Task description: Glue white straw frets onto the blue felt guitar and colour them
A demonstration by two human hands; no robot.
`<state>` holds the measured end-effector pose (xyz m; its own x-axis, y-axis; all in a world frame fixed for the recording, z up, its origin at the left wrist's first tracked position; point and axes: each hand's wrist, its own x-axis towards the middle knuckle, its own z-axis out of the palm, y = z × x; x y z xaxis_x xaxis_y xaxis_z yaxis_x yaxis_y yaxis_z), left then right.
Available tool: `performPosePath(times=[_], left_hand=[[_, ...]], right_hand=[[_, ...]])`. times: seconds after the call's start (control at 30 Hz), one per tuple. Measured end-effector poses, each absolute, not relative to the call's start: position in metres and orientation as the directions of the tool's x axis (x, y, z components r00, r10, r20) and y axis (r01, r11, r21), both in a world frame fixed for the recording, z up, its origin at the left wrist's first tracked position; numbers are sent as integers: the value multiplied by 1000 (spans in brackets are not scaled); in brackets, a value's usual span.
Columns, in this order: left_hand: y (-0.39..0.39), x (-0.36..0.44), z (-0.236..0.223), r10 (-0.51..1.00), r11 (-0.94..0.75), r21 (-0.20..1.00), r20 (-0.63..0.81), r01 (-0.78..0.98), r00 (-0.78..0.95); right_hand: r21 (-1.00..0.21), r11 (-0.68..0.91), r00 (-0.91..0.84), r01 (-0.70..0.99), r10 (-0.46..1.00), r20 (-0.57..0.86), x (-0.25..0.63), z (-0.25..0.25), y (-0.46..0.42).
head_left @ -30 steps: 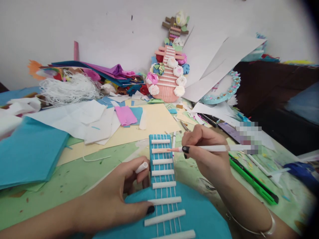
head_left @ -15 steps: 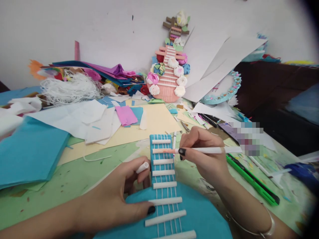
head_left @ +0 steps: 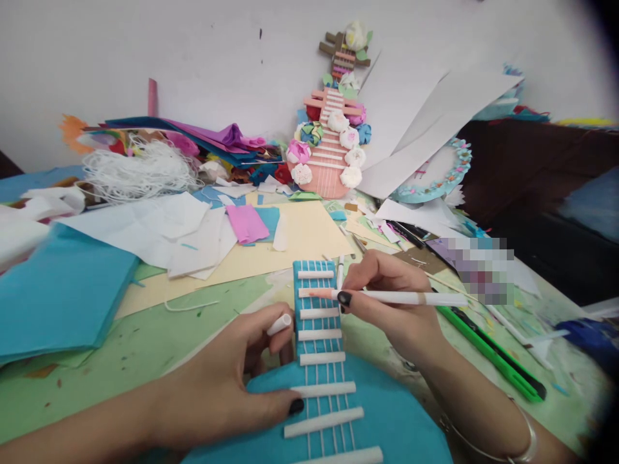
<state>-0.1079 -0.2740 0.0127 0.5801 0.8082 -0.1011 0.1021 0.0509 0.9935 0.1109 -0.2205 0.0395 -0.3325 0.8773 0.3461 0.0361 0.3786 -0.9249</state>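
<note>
A blue paper guitar (head_left: 316, 361) with white strings and white cross strips lies in front of me. My left hand (head_left: 232, 380) presses on its body beside the neck, thumb on the blue paper, with a small white pen cap (head_left: 279, 324) pinched between two fingers. My right hand (head_left: 387, 303) is closed on a white marker pen (head_left: 411, 298), its pink tip touching the second white strip (head_left: 314, 293) from the top of the neck. That strip is partly coloured pink.
A finished pink paper guitar (head_left: 329, 142) with paper flowers leans on the wall. Blue paper (head_left: 58, 290), white sheets (head_left: 145, 225), a cream sheet (head_left: 300, 238) and tangled white string (head_left: 135, 171) lie left. A green utility knife (head_left: 493, 357) lies right of my hand.
My right hand has slid the marker leftwards along the second strip, and the pink colouring has spread left. The left hand has stayed put.
</note>
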Motion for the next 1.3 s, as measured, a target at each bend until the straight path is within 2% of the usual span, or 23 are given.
performPosePath(times=[0.1,0.3,0.5,0.8,1.3], left_hand=[[-274,-108,10,808,55,994,-101,96,581],[-273,-107,12,805,48,995,-94,93,586],[-273,-107,14,811,38,994,-93,107,577],[-274,-107,13,804,51,997,-78,63,589],[-274,-107,12,804,41,998,-57,41,591]], right_hand=[[-925,381,-295,-12,882,367,112,39,-220],[-920,386,-344,71,875,341,110,40,-221],[-914,403,-290,55,882,372,109,41,-220],[-879,459,-334,130,855,397,106,47,-224],[-891,440,-381,108,847,372,109,44,-223]])
